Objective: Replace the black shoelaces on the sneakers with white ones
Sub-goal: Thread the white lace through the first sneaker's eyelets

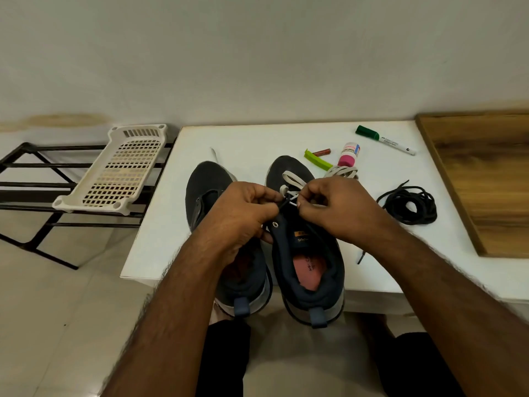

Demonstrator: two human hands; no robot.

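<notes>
Two dark sneakers stand side by side on the white table (257, 141), toes pointing away. The left sneaker (206, 181) has no lace showing. On the right sneaker (309, 270) a white lace (292, 179) crosses the lowest eyelets. My left hand (243, 216) grips the left eyelet flap of that shoe. My right hand (337, 207) pinches the white lace near its tip over the tongue. A bundle of white lace (342, 171) lies just beyond my right hand. The removed black laces (409, 206) lie coiled to the right, with a loose black tip (361, 257) near my right forearm.
A green marker (385, 139), a pink-capped bottle (347, 154), a green clip (316, 160) and a small red battery (322, 152) lie behind the shoes. A wooden board (486, 179) borders the table at right. A white plastic basket (120, 170) rests on a black metal rack (28, 184) at left.
</notes>
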